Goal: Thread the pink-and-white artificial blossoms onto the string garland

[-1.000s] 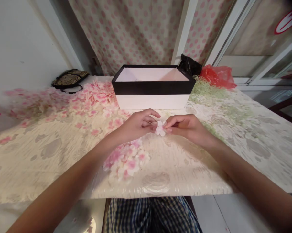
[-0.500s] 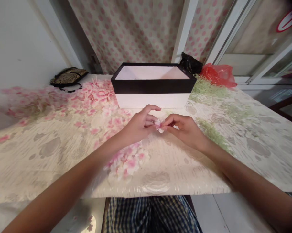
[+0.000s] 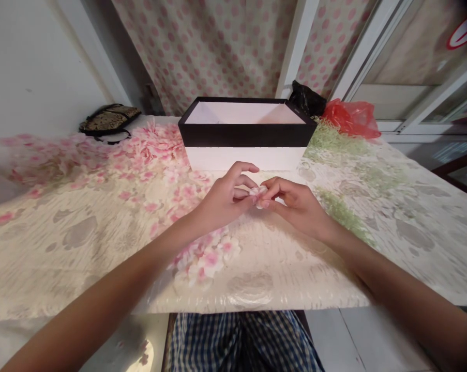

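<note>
My left hand (image 3: pixel 223 199) and my right hand (image 3: pixel 295 204) meet over the table's middle, both pinching one small pink-and-white artificial flower (image 3: pixel 257 192) between their fingertips. The flower is mostly hidden by the fingers. Just behind the hands stands an open black-and-white box (image 3: pixel 246 135), its inside white. Under my left forearm lies a small heap of pink blossoms (image 3: pixel 210 256).
Many loose pink flowers (image 3: pixel 140 155) cover the table's left back. Green stems (image 3: pixel 334 144) lie right of the box and trail forward. A patterned pouch (image 3: pixel 107 120), a black bag (image 3: pixel 305 101) and a red plastic bag (image 3: pixel 351 119) sit at the far edge. The cream tablecloth (image 3: pixel 411 217) reaches the near edge.
Both hands have shifted slightly away from me toward the box, and the fingers have closed tighter around the flower, hiding more of it.
</note>
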`<state>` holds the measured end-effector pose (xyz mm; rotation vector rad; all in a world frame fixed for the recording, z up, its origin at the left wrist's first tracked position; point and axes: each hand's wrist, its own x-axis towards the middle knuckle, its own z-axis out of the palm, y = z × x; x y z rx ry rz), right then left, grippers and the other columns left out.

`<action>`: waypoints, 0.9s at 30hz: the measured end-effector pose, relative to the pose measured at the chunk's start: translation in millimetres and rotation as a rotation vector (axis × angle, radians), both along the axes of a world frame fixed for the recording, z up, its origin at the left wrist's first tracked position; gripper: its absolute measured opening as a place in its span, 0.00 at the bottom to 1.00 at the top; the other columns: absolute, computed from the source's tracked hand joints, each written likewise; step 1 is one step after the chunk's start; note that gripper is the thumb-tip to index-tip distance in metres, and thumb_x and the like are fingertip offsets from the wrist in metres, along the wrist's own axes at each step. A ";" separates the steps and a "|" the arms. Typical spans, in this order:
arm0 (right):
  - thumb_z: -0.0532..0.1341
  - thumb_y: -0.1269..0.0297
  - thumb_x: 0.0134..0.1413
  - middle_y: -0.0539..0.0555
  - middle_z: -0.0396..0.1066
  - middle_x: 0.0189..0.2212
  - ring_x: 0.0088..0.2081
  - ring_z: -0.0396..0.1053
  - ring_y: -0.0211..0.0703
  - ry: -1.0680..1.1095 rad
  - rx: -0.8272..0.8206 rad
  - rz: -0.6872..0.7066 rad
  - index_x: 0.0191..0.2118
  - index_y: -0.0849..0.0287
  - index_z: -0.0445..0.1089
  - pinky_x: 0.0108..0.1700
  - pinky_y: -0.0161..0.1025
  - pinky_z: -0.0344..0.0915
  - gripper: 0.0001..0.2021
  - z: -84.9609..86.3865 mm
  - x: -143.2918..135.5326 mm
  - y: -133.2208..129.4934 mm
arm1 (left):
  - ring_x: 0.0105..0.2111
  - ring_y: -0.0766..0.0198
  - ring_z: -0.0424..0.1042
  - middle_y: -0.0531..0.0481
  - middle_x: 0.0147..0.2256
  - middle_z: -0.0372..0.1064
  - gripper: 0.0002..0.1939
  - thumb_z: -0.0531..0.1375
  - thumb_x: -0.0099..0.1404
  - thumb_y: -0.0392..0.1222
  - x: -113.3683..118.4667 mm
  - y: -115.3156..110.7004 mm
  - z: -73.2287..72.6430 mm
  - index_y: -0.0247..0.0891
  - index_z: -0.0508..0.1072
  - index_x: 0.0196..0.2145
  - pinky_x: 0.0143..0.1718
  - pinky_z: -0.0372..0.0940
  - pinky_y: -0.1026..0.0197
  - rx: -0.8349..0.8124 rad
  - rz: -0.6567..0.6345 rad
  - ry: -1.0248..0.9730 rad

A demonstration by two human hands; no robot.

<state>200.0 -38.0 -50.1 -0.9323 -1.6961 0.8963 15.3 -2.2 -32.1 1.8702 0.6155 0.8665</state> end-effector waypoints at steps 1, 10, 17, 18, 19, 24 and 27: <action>0.63 0.67 0.52 0.50 0.69 0.35 0.40 0.68 0.41 0.002 0.000 0.003 0.29 0.56 0.69 0.44 0.41 0.62 0.03 -0.2 -0.1 -0.3 | 0.33 0.69 0.74 0.54 0.36 0.67 0.19 0.59 0.62 0.35 0.2 0.1 -0.7 0.44 0.57 0.48 0.35 0.67 0.66 0.003 0.003 -0.006; 0.61 0.70 0.54 0.48 0.68 0.32 0.37 0.68 0.39 -0.046 0.090 -0.057 0.30 0.55 0.67 0.40 0.39 0.63 0.04 -5.4 -0.6 1.6 | 0.31 0.70 0.75 0.56 0.35 0.66 0.19 0.58 0.61 0.33 2.7 -1.3 -2.4 0.44 0.57 0.47 0.33 0.66 0.68 -0.006 0.014 -0.034; 0.59 0.70 0.55 0.49 0.68 0.32 0.36 0.67 0.39 -0.168 0.163 -0.138 0.30 0.56 0.63 0.38 0.38 0.61 0.05 -5.3 -3.4 -1.1 | 0.33 0.69 0.75 0.55 0.36 0.66 0.19 0.57 0.62 0.31 3.3 -2.5 -4.5 0.44 0.57 0.48 0.34 0.68 0.68 0.060 0.004 -0.021; 0.59 0.70 0.55 0.49 0.68 0.32 0.36 0.67 0.39 -0.167 0.158 -0.139 0.30 0.56 0.63 0.38 0.38 0.62 0.05 -4.9 -4.1 -1.5 | 0.34 0.69 0.75 0.54 0.37 0.66 0.19 0.57 0.62 0.31 3.3 -3.2 -5.3 0.44 0.57 0.48 0.35 0.68 0.68 0.091 0.009 -0.011; 0.59 0.71 0.55 0.50 0.68 0.32 0.37 0.67 0.39 -0.160 0.153 -0.138 0.30 0.56 0.62 0.39 0.38 0.62 0.05 -4.6 -4.8 -1.8 | 0.34 0.69 0.75 0.53 0.38 0.66 0.19 0.56 0.62 0.31 3.4 -4.0 -6.1 0.44 0.57 0.49 0.35 0.68 0.67 0.134 0.014 0.000; 0.61 0.70 0.51 0.48 0.65 0.30 0.34 0.66 0.39 -0.034 0.102 -0.158 0.31 0.54 0.60 0.38 0.39 0.62 0.08 -5.2 -7.6 0.1 | 0.43 0.64 0.72 0.48 0.46 0.66 0.21 0.51 0.63 0.27 2.2 -8.5 -7.1 0.44 0.58 0.52 0.45 0.68 0.61 0.460 0.014 0.121; 0.62 0.69 0.49 0.48 0.65 0.30 0.33 0.66 0.39 0.038 0.011 -0.137 0.36 0.54 0.61 0.37 0.39 0.63 0.09 -6.5 -8.1 2.3 | 0.45 0.61 0.70 0.45 0.48 0.65 0.22 0.50 0.64 0.26 0.6 -10.4 -5.9 0.43 0.58 0.53 0.46 0.67 0.59 0.584 0.021 0.223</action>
